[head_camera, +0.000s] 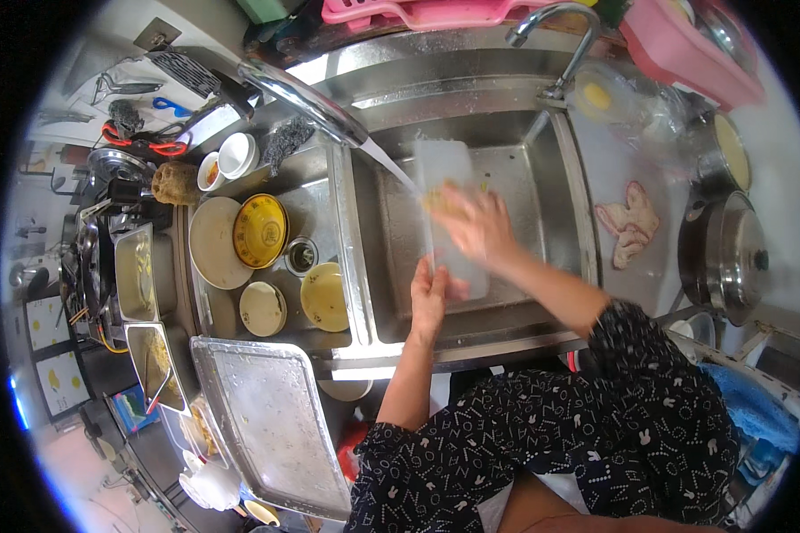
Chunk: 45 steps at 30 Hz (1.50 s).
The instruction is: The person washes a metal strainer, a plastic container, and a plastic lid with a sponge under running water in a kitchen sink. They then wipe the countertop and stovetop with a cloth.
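Observation:
Over the right basin of a stainless-steel sink [560, 200], my left hand [432, 293] grips the near part of a translucent white plastic piece [443, 160], a container or lid. My right hand [480, 223] is blurred by motion and lies across that piece. A yellowish scrubber, perhaps a sponge [437, 198], shows beneath its fingers. Water [390, 163] runs from the chrome faucet [307, 100] onto the plastic piece beside my right fingertips. My fingers hide part of the scrubber.
The left basin holds a yellow bowl [261, 230], a large pale plate [217, 243] and smaller dishes. A metal tray [267, 420] leans at the near left. A second faucet [590, 33] arches at the back right. On the right counter are a cloth [630, 223] and a lidded pot [733, 256].

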{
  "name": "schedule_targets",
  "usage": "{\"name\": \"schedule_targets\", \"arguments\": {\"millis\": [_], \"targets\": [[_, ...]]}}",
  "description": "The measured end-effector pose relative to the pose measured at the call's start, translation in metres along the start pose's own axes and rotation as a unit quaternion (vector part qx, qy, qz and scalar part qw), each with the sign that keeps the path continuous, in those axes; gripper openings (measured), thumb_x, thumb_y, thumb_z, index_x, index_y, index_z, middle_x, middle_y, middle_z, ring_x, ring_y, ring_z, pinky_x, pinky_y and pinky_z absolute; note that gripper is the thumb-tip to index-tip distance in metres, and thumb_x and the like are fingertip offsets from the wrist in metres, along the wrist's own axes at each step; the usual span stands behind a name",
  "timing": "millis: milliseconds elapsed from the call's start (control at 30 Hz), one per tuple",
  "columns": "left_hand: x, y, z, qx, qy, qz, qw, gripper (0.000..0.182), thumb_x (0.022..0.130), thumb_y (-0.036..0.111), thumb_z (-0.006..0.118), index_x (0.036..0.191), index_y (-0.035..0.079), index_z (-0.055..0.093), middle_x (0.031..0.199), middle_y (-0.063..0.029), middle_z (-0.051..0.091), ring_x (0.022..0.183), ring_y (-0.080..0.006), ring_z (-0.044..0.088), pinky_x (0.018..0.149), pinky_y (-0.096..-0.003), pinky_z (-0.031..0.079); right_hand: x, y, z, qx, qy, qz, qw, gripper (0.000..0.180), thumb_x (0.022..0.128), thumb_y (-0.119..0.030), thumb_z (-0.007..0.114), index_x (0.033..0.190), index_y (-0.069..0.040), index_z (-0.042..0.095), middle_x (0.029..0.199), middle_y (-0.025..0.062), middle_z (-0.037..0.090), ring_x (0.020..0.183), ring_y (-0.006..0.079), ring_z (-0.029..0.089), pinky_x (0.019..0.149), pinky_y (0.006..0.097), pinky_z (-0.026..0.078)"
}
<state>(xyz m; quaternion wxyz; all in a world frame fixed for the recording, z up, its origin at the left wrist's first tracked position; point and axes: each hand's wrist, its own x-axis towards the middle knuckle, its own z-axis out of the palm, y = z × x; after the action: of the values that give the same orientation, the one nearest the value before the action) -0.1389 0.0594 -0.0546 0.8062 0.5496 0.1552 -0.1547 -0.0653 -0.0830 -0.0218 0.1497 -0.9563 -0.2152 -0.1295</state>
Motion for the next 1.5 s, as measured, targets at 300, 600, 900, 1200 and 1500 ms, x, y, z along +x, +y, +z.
{"name": "schedule_targets", "arguments": {"millis": [300, 600, 900, 1200, 1500], "targets": [[-0.002, -0.016, -0.029, -0.026, 0.050, 0.009, 0.998, 0.028, 0.095, 0.028, 0.055, 0.113, 0.007, 0.055, 0.070, -0.0001, 0.059, 0.054, -0.0081, 0.056, 0.050, -0.0208, 0.046, 0.095, 0.110, 0.132, 0.624, -0.150, 0.453, 0.619, 0.027, 0.090, -0.037, 0.056, 0.106, -0.016, 0.065, 0.100, 0.0033, 0.064, 0.086, 0.0165, 0.063, 0.067, 0.0350, 0.054], [0.027, -0.035, -0.011, 0.453, 0.059, 0.144, 0.878, 0.029, 0.087, 0.022, 0.063, 0.111, 0.007, 0.055, 0.075, -0.0110, 0.064, 0.061, -0.0247, 0.063, 0.056, -0.0370, 0.050, -0.088, 0.065, 0.111, 0.543, -0.411, 0.500, 0.534, 0.041, 0.082, -0.039, 0.065, 0.114, -0.014, 0.058, 0.099, 0.0092, 0.066, 0.091, 0.0248, 0.063, 0.067, 0.0436, 0.054], [0.106, 0.006, -0.002, -0.174, 0.069, 0.049, 0.981, 0.048, 0.092, 0.006, 0.052, 0.136, -0.002, 0.034, 0.122, -0.0201, 0.055, 0.102, -0.0319, 0.061, 0.094, -0.0413, 0.049, -0.090, 0.096, -0.052, 0.196, -0.313, 0.129, 0.920, 0.031, 0.085, -0.026, 0.058, 0.111, -0.009, 0.062, 0.100, 0.0170, 0.065, 0.093, 0.0332, 0.062, 0.079, 0.0397, 0.049], [0.188, 0.118, -0.056, -0.154, -0.013, 0.002, 0.988, 0.050, 0.088, 0.030, 0.063, 0.132, 0.015, 0.045, 0.127, -0.0054, 0.049, 0.099, -0.0294, 0.057, 0.084, -0.0472, 0.049, 0.161, 0.249, -0.272, 0.476, 0.060, 0.229, 0.847, 0.024, 0.094, -0.023, 0.048, 0.101, -0.002, 0.057, 0.070, 0.0053, 0.059, 0.054, 0.0138, 0.059, 0.046, 0.0268, 0.048], [0.231, 0.163, -0.076, -0.164, -0.122, 0.108, 0.973, 0.020, 0.092, 0.023, 0.056, 0.106, 0.009, 0.057, 0.105, -0.0060, 0.061, 0.098, -0.0214, 0.057, 0.080, -0.0367, 0.047, 0.307, 0.380, -0.247, 0.515, 0.094, 0.241, 0.817, 0.029, 0.096, -0.028, 0.044, 0.096, -0.001, 0.055, 0.070, 0.0101, 0.061, 0.054, 0.0216, 0.059, 0.046, 0.0345, 0.049]]}}
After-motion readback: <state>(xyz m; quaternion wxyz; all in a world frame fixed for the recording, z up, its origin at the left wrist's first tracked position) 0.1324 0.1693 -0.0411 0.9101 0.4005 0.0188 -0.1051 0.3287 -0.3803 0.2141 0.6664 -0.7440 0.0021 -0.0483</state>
